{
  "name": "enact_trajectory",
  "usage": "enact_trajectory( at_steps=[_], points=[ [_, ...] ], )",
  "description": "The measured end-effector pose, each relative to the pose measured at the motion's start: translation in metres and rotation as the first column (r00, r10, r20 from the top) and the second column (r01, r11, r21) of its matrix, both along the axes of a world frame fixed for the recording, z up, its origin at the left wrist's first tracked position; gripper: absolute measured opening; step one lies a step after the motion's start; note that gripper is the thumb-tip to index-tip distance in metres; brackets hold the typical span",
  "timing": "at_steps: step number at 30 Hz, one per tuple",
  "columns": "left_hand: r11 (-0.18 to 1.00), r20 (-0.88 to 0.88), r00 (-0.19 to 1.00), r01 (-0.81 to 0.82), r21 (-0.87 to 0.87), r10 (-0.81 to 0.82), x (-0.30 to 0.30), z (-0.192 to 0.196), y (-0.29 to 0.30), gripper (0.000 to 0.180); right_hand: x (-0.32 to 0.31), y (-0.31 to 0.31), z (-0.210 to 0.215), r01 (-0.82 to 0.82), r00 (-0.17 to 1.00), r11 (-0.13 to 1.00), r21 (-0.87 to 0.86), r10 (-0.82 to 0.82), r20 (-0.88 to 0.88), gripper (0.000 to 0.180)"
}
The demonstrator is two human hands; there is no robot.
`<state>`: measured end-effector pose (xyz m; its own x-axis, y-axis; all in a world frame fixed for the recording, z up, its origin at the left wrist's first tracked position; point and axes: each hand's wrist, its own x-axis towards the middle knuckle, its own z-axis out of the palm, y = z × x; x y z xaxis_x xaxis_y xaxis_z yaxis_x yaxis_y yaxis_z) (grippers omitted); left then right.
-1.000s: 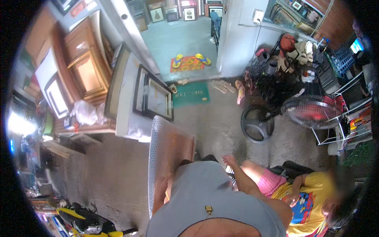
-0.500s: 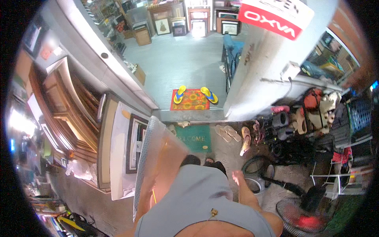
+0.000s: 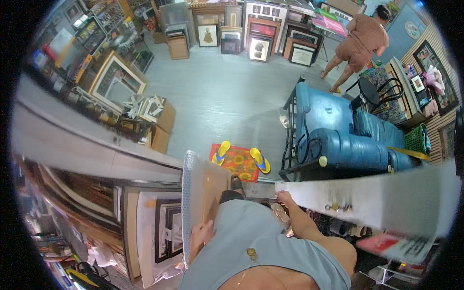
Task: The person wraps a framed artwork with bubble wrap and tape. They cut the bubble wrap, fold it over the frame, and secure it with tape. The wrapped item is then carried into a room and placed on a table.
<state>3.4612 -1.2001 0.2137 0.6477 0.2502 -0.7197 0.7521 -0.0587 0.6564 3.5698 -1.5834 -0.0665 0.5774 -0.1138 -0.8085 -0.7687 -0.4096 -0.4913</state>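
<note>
A large flat panel (image 3: 205,191), with bubble wrap along its edge and a brown board face, stands upright against my left side. My left hand (image 3: 200,235) is shut on its lower edge, fingers wrapped around the board. My right hand (image 3: 284,198) is held out to the right at the corner of a white wall (image 3: 372,203). Its fingers are loosely spread and it holds nothing. My grey sleeveless top fills the bottom of the head view.
Ahead lie an orange doormat (image 3: 237,162) with yellow-and-blue flip-flops (image 3: 260,160), and a blue padded sofa (image 3: 333,133) to the right. Framed pictures (image 3: 261,46) line the far wall. Cardboard boxes (image 3: 162,123) sit at left. A person in brown (image 3: 360,41) stands far right.
I have moved from the outdoor area with fans and a seated person up to the shop doorway. The panel stays in my left hand; my right hand has reached the wall corner.
</note>
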Motion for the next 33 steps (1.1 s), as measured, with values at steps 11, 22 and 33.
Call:
enact_trajectory(
  at_steps=[11, 22, 33],
  points=[
    [0.942, -0.094, 0.987, 0.152, 0.3, -0.129, 0.311, 0.01, -0.021, 0.038, 0.243, -0.016, 0.041, 0.311, 0.949, 0.949, 0.056, -0.306, -0.083, 0.024],
    [0.968, 0.037, 0.987, 0.148, 0.2, -0.159, 0.644, -0.027, -0.101, 0.035, 0.594, -0.106, 0.034, 0.25, 0.902, 0.968, 0.034, -0.245, 0.356, 0.028],
    [0.733, 0.035, 0.747, 0.641, 0.227, -0.664, 0.955, -0.04, -0.226, 0.039, 0.821, -0.204, 0.047, 0.457, 0.754, 0.869, 0.191, -0.493, 0.434, 0.026]
  ],
)
